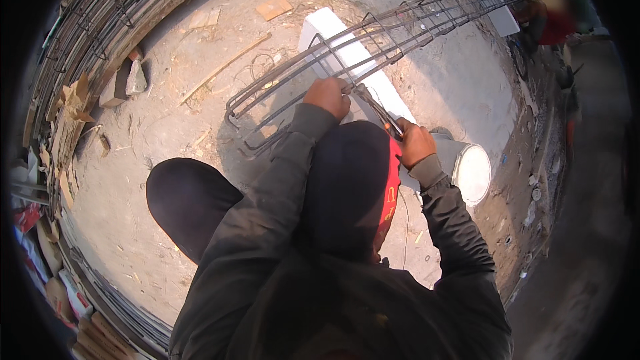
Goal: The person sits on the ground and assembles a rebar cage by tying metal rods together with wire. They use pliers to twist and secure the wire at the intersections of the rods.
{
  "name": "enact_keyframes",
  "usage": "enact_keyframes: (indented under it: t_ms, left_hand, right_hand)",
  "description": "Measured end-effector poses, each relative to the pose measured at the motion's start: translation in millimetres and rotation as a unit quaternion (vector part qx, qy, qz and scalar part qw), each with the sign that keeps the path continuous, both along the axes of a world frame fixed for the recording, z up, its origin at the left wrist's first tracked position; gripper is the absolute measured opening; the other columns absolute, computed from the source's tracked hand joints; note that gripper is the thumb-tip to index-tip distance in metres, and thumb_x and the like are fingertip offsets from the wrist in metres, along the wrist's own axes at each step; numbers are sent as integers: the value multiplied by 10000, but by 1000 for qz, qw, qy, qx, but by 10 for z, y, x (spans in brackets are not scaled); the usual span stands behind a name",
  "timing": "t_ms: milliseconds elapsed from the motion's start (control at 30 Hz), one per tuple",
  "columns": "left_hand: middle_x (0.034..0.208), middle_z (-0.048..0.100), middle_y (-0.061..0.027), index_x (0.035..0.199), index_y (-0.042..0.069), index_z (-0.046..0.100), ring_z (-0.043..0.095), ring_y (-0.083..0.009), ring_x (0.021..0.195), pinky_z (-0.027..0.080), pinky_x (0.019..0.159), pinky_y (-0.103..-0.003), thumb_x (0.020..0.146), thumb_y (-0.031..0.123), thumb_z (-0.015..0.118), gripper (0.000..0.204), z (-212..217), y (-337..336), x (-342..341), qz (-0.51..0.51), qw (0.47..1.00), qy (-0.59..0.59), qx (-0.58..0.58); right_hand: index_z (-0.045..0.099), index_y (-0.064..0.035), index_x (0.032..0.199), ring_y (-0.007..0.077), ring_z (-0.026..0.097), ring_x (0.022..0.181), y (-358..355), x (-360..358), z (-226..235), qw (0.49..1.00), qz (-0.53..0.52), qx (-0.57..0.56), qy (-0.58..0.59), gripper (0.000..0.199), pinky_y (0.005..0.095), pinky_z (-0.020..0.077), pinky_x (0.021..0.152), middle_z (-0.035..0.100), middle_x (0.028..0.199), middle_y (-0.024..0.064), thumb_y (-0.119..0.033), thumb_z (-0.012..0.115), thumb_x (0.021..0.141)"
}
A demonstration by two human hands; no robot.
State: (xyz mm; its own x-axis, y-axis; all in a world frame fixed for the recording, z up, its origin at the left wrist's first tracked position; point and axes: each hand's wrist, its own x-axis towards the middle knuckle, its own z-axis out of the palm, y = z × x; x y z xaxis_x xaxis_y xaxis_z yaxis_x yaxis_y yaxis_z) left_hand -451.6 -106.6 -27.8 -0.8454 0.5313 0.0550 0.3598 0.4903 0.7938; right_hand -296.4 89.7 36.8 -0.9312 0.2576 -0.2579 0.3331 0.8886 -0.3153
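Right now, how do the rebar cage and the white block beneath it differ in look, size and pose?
Look: the rebar cage is a dark, open framework; the white block has broad, flat faces.
Length: the rebar cage looks longer than the white block.
Pose: the rebar cage passes above; the white block runs crosswise beneath.
Both are elongated.

Dark steel cage (377, 67): long, narrow, open-framed, running from near left to far right. Slim hand tool (387, 124): orange-marked, slanting, on cage's near side.
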Motion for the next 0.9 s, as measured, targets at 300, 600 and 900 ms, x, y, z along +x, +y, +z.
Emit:
enact_keyframes:
  t_ms: [300,600,900]
  left_hand:
    - [904,737,-212,982,69,787,712,-388,903,557,838,-437,811,163,687,220,71,78,-22,2,998,-64,-26]
    - [869,715,-253,947,29,778,704,-426,850,563,803,-461,836,183,719,199,117,81,-11,8,999,-48,-9]
    - [894,717,-238,861,12,749,701,-416,895,566,818,-472,868,183,689,182,97,85,-72,-11,998,-58,-26]
  right_hand:
    - [553,-37,1242,363,662,1005,69,-10,678,971,161,163,63,542,503,546,817,676,1103,169,-269,793,814]
    - [628,56,999,234,622,486,233,0,402,923,-82,-339,-161,536,353,542,521,655,661,98,-479,606,1010]
    - [586,30,1035,266,715,683,66,-228,793,988,41,15,-147,364,369,570,594,718,854,169,-232,765,856]
